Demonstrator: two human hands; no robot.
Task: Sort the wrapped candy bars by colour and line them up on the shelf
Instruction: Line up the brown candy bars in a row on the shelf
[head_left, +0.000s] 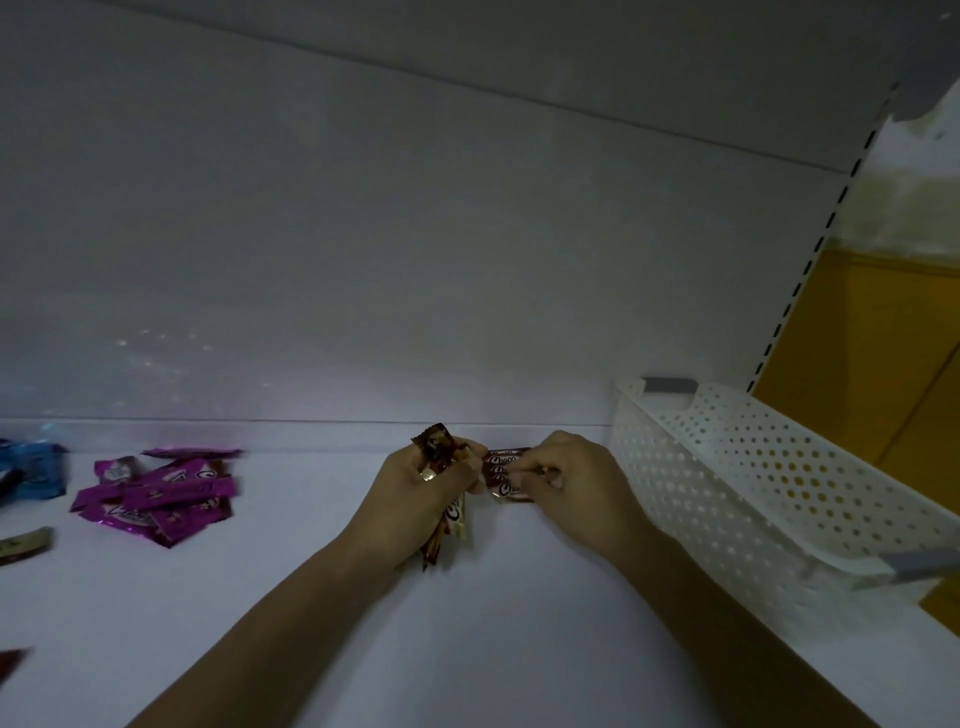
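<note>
My left hand (415, 493) grips a bunch of brown-and-gold candy bars (439, 452) upright on the white shelf (493, 597). Just to its right, a few brown candy bars (501, 475) lie side by side near the shelf's back edge. My right hand (576, 483) has its fingers curled over them and pinches the front one. A loose pile of purple candy bars (166, 493) lies at the left. Blue candy bars (31, 467) sit at the far left edge.
A white perforated basket (753, 467) stands tilted at the right end of the shelf. A stray brown bar (23, 543) and a red wrapper (10, 662) lie at the left edge. The shelf's back wall rises behind everything.
</note>
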